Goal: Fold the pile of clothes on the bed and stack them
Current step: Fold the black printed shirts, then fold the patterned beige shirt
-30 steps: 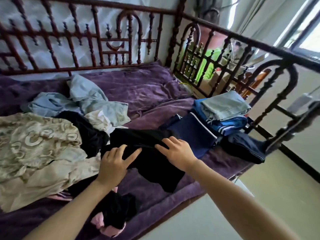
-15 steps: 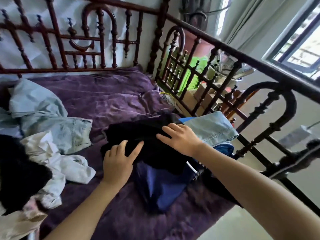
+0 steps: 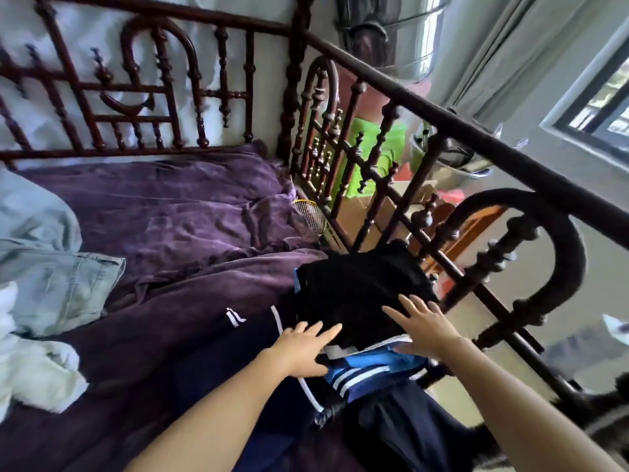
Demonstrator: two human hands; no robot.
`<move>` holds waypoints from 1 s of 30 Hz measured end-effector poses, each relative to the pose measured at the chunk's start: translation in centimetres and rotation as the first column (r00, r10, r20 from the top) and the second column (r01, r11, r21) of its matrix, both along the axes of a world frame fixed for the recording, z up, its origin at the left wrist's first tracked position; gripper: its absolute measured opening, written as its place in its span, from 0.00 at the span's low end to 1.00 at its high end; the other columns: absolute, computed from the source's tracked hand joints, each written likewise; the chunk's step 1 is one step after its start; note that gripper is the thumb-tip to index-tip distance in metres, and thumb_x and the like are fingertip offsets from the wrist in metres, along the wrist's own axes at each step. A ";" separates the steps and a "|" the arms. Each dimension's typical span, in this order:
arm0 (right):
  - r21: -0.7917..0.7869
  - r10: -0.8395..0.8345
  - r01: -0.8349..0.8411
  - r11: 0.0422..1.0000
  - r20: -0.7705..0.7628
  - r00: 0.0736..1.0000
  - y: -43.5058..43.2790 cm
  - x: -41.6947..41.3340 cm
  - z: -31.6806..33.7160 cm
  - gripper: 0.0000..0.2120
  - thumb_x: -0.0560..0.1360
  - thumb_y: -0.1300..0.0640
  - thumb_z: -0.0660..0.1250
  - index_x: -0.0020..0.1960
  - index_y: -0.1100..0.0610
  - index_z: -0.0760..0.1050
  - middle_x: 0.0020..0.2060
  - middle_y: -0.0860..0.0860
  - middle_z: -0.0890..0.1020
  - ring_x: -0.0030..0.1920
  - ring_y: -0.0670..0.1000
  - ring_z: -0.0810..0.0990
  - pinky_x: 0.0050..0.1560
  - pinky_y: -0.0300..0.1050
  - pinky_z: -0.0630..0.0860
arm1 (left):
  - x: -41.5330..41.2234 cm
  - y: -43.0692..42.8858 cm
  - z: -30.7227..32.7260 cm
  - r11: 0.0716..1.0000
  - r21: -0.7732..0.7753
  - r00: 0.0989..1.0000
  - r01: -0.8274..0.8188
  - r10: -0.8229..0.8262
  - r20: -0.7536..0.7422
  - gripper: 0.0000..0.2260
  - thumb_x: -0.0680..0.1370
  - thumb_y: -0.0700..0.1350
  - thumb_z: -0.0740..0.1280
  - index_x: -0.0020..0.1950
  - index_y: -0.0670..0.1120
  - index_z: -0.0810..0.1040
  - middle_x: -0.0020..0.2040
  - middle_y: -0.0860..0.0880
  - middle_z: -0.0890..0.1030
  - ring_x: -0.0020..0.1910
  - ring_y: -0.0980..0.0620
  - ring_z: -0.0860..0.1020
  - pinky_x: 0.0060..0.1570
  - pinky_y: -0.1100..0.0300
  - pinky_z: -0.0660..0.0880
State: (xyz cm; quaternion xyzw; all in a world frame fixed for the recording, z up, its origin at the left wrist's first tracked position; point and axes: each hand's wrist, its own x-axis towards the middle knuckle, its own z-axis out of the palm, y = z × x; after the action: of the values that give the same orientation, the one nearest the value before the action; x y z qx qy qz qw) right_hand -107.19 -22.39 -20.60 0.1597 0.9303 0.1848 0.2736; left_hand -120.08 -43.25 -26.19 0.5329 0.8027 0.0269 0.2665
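Note:
A folded black garment [image 3: 360,291] lies on top of the stack at the bed's right end, against the railing. Beneath it shows a blue garment with white stripes [image 3: 371,369], and a navy garment with a white logo [image 3: 238,338] lies beside the stack. My left hand [image 3: 304,345] rests flat at the black garment's near-left edge, fingers spread. My right hand [image 3: 422,323] lies flat on its near-right part, fingers apart. Unfolded clothes sit at the left: light blue denim [image 3: 58,284] and a white piece [image 3: 34,366].
The bed is covered by a purple blanket [image 3: 177,216]. A dark turned-wood railing [image 3: 391,185] borders the back and right sides. A racket head [image 3: 311,216] pokes in at the railing. Boxes and green items stand beyond it; a window is at the far right.
Both hands carried the folded black garment rightward and set it on top of the stack, covering the light denim piece. The view swung right, so the unfolded pile is mostly out of frame.

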 end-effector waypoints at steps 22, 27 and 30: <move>0.132 0.764 -0.797 0.590 -0.410 0.497 -30.1 -17.9 7.0 0.21 0.81 0.47 0.52 0.69 0.55 0.67 0.66 0.57 0.71 0.68 0.57 0.66 0.65 0.54 0.62 | -0.7 -35.1 8.6 0.543 0.228 0.501 -0.808 0.837 -0.219 0.24 0.80 0.51 0.58 0.75 0.52 0.58 0.72 0.50 0.64 0.70 0.49 0.63 0.64 0.56 0.66; 0.143 0.815 -0.877 0.459 -0.460 0.351 -41.3 -17.4 8.9 0.20 0.70 0.45 0.69 0.57 0.54 0.78 0.53 0.58 0.80 0.56 0.57 0.77 0.55 0.52 0.73 | 4.2 -46.7 9.7 0.371 0.280 0.321 -0.885 0.923 -0.211 0.24 0.80 0.51 0.59 0.75 0.52 0.58 0.72 0.50 0.64 0.69 0.51 0.65 0.64 0.58 0.66; 0.140 0.821 -0.886 0.442 -0.461 0.336 -47.7 -15.8 9.2 0.18 0.60 0.44 0.77 0.45 0.53 0.82 0.41 0.56 0.82 0.45 0.56 0.81 0.44 0.49 0.77 | 6.5 -52.8 10.2 0.321 0.290 0.260 -0.901 0.938 -0.230 0.23 0.79 0.49 0.60 0.74 0.52 0.61 0.71 0.50 0.66 0.69 0.50 0.65 0.63 0.59 0.66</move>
State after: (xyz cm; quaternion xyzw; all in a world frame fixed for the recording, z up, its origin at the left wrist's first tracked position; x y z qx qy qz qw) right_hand -123.03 -70.04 -11.40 -0.3316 0.9196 0.1925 -0.0860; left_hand -113.57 -96.07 -15.97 -0.0257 0.9923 0.1194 0.0229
